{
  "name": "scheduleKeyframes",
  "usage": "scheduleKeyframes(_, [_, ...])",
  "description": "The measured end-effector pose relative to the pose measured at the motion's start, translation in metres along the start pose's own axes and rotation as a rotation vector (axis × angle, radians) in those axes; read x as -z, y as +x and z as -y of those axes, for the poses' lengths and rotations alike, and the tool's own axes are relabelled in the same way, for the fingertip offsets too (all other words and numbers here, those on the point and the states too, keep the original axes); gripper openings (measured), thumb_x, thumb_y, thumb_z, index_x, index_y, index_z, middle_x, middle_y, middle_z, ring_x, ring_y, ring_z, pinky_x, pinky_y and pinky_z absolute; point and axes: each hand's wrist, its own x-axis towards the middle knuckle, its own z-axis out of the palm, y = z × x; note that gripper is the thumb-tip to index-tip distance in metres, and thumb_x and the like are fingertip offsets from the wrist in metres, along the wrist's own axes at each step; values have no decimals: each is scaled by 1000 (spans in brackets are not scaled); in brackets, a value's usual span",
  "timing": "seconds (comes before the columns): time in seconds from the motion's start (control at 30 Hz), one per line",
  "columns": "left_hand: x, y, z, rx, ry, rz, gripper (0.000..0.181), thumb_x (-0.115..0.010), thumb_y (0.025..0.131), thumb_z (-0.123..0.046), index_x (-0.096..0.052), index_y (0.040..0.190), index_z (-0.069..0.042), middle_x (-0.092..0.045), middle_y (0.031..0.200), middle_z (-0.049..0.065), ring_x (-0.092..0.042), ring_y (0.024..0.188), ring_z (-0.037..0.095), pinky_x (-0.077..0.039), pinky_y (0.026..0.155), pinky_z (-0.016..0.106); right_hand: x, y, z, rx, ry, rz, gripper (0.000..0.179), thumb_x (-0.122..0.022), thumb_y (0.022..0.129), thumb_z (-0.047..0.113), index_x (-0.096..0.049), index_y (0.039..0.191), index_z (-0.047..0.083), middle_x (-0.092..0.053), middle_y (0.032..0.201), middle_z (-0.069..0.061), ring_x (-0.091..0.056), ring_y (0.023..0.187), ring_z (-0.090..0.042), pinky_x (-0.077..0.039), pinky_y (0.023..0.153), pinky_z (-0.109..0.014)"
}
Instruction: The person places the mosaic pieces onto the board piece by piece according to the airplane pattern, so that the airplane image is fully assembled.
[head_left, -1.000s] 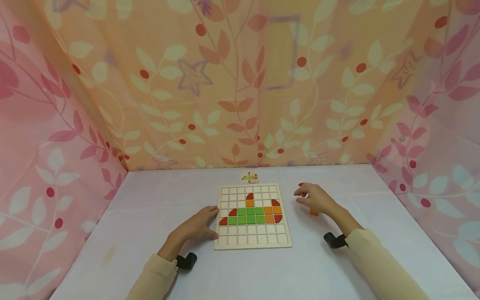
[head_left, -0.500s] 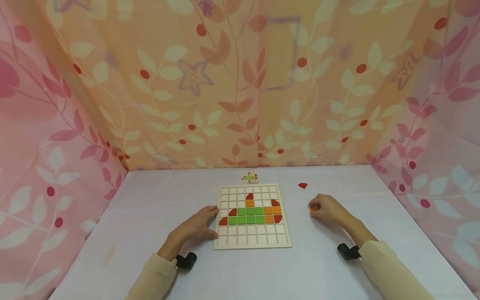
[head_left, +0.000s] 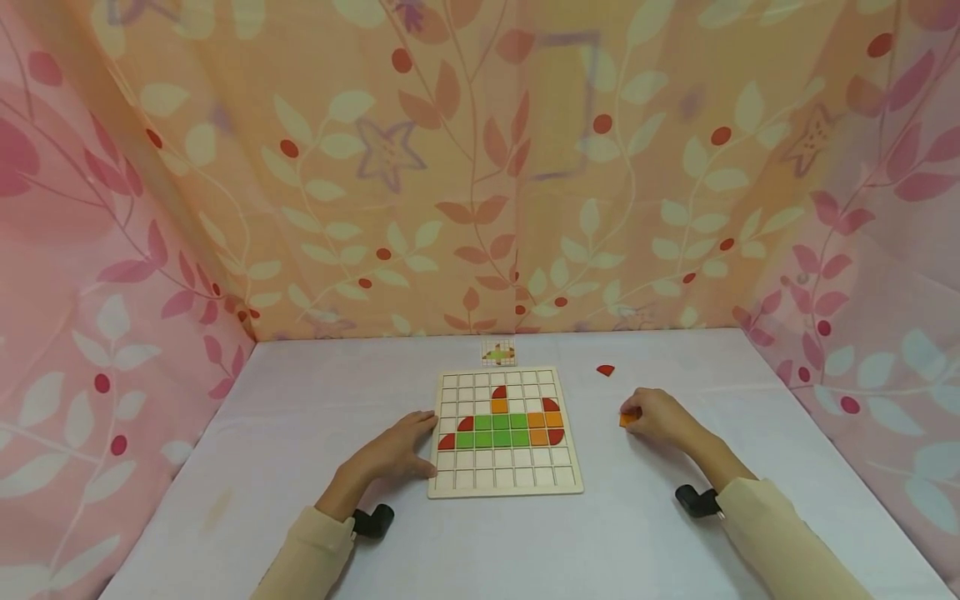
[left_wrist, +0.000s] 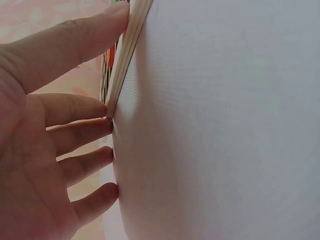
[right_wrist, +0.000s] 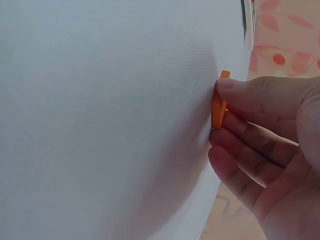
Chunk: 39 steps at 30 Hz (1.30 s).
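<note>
A square wooden grid board lies on the white table, with green, orange and red tiles set in a shape across its middle. My left hand rests at its left edge, fingers extended and thumb touching the rim, as the left wrist view shows. To the right of the board, my right hand pinches an orange square tile between thumb and fingers, close to the tabletop. The fingers hide part of this tile in the head view. A loose red quarter-circle tile lies beyond the right hand.
Behind the board lies a small picture card with a coloured grid pattern. Patterned curtains enclose the table at the back and both sides. A black wrist device sits at the right sleeve, another at the left.
My right hand has moved back toward me, from near the red tile to the orange tile, and now pinches it. The red tile has come fully into view. The left hand stays put.
</note>
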Motion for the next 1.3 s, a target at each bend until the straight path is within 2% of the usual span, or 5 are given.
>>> scheduleKeyframes(0.23, [0, 1, 1, 5, -5, 4, 87, -84, 75, -22, -40, 147, -2, -34, 157, 13, -25, 148, 35, -27, 118, 51, -2, -1, 1, -2, -10, -12, 22, -75, 76, 2, -73, 98, -3, -67, 90, -7, -61, 84, -22, -54, 83, -44])
scheduleKeyframes(0.47, [1, 0, 1, -5, -10, -3, 87, -85, 74, -20, -41, 146, -1, -35, 157, 13, -26, 148, 35, -27, 118, 51, -3, -1, 3, 8, -27, -34, 22, -74, 77, 4, -73, 98, -3, -65, 87, -6, -59, 80, -19, -53, 78, -41])
scheduleKeyframes(0.97, [0, 0, 2, 0, -14, -5, 87, -85, 74, -21, -41, 147, -2, -35, 157, 12, -26, 148, 34, -27, 118, 51, -7, -3, 3, 0, -15, -36, 21, -72, 78, 3, -72, 98, -3, -62, 88, -7, -57, 80, -20, -53, 79, -42])
scheduleKeyframes(1.17, [-2, -1, 2, 20, -23, 2, 88, -85, 73, -22, -41, 147, -4, -34, 157, 12, -26, 148, 34, -28, 118, 53, -14, -2, 21, -2, 30, -7, 23, -73, 80, 6, -73, 102, -1, -65, 91, -5, -57, 82, -18, -55, 82, -41])
scheduleKeyframes(1.3, [-2, -1, 1, 30, -24, -2, 88, -85, 73, -23, -41, 148, -6, -34, 158, 10, -26, 148, 33, -28, 117, 53, -17, -2, 40, 24, 69, -25, 23, -73, 80, 6, -73, 102, 1, -65, 91, -3, -57, 83, -17, -55, 82, -39])
